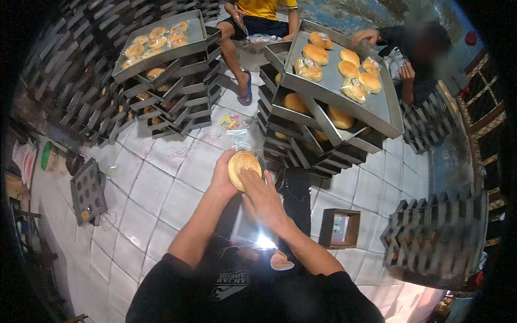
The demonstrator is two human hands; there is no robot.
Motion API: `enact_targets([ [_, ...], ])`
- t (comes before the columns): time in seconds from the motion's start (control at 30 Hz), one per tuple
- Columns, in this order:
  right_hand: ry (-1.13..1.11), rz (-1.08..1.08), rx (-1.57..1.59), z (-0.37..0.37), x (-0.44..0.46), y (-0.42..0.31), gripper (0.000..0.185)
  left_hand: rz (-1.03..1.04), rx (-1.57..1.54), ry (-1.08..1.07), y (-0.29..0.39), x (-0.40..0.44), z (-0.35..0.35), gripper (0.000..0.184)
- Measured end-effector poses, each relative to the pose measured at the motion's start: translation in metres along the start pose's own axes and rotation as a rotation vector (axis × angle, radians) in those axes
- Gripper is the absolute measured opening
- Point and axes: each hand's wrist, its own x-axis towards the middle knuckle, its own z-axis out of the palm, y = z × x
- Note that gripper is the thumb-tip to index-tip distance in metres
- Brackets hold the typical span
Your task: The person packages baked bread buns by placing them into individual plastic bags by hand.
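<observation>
A round golden bun (242, 163) is held up in front of my lap between both hands. My left hand (221, 176) grips its left edge, fingers partly hidden behind it. My right hand (263, 198) presses its fingers over the lower right of the bun's face. Clear plastic (258, 156) shows by the bun's right edge; whether it surrounds the bun I cannot tell. Beyond the bun, printed clear plastic packets (237, 132) lie on the floor. Pale plastic sheets (243, 225) rest on my lap, beneath my forearms.
Stacked metal trays stand ahead, the right top tray (344, 47) and left top tray (188, 47) carrying buns, several bagged. A wooden box (339, 229) sits at right on the tiled floor (161, 202). One person (264, 8) sits opposite; another person's hand (407, 72) holds plastic.
</observation>
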Motion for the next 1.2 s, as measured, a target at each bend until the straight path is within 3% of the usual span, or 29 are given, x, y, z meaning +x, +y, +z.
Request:
enact_targets([
  [0.03, -0.011, 0.011, -0.087, 0.006, 0.002, 0.001, 0.049, 0.145, 0.171, 0.044, -0.012, -0.011, 0.002, 0.042],
  [0.1, -0.035, 0.035, -0.272, 0.016, 0.005, 0.019, 0.066, 0.192, 0.078, 0.153, -0.046, -0.012, -0.003, 0.048],
  [0.17, -0.001, 0.0, -0.232, 0.005, 0.011, 0.028, 0.063, 0.204, 0.192, 0.126, -0.041, -0.034, 0.043, 0.048],
  [0.27, -0.021, -0.041, -0.167, -0.026, 0.033, 0.011, 0.059, 0.152, -0.29, -0.029, 0.003, -0.009, 0.031, 0.05],
  [0.37, -0.11, 0.053, -0.351, -0.007, 0.046, 0.043, 0.046, 0.429, 0.032, 0.171, -0.034, 0.014, 0.054, 0.049],
  [0.4, -0.05, -0.031, -0.303, -0.019, 0.052, 0.039, 0.044, 0.458, 0.034, 0.25, -0.038, 0.022, 0.054, 0.049],
  [0.5, -0.08, -0.069, -0.041, -0.059, 0.058, 0.014, 0.039, 0.252, -0.279, 0.119, -0.019, 0.028, 0.036, 0.06],
  [0.53, -0.063, -0.059, 0.099, -0.063, 0.055, 0.011, 0.027, 0.221, -0.314, 0.117, -0.011, 0.026, 0.041, 0.062],
  [0.67, -0.204, 0.144, 0.411, -0.035, 0.042, 0.017, 0.017, 0.024, -0.356, 0.098, -0.003, 0.036, 0.032, 0.07],
  [0.7, -0.402, 0.172, 0.626, -0.043, 0.039, 0.008, 0.018, -0.035, -0.331, 0.088, -0.004, 0.043, 0.021, 0.071],
  [0.77, -0.801, 0.217, 1.065, -0.069, 0.027, -0.021, 0.02, 0.09, -0.369, 0.083, 0.002, 0.042, 0.003, 0.069],
  [0.83, -0.868, 0.072, 1.557, -0.069, 0.011, -0.03, 0.02, 0.187, -0.432, 0.039, 0.028, 0.034, -0.011, 0.067],
  [0.87, -0.679, 0.162, 1.333, -0.065, 0.007, -0.014, 0.02, 0.209, -0.326, 0.178, 0.033, 0.025, -0.014, 0.065],
  [0.9, -0.444, 0.53, 0.87, -0.063, 0.011, -0.003, 0.027, 0.149, -0.32, 0.152, 0.032, 0.01, -0.004, 0.065],
  [0.97, 0.304, 0.099, -0.023, -0.053, 0.029, 0.003, 0.036, 0.017, -0.303, 0.098, 0.02, -0.029, 0.03, 0.063],
  [1.0, 0.265, 0.003, 0.01, -0.053, 0.029, 0.003, 0.037, -0.059, -0.274, 0.077, 0.015, -0.043, 0.046, 0.06],
  [1.07, 0.212, -0.156, 0.042, -0.052, 0.026, -0.008, 0.031, 0.092, 0.087, 0.286, 0.006, -0.04, 0.026, 0.052],
  [1.13, 0.121, 0.173, 0.224, -0.047, 0.032, 0.008, 0.026, 0.25, 0.329, 0.347, 0.009, -0.022, 0.008, 0.046],
  [1.2, 0.104, 0.523, 0.47, -0.032, 0.035, 0.035, 0.027, 0.264, 0.453, 0.191, 0.003, -0.018, 0.006, 0.045],
])
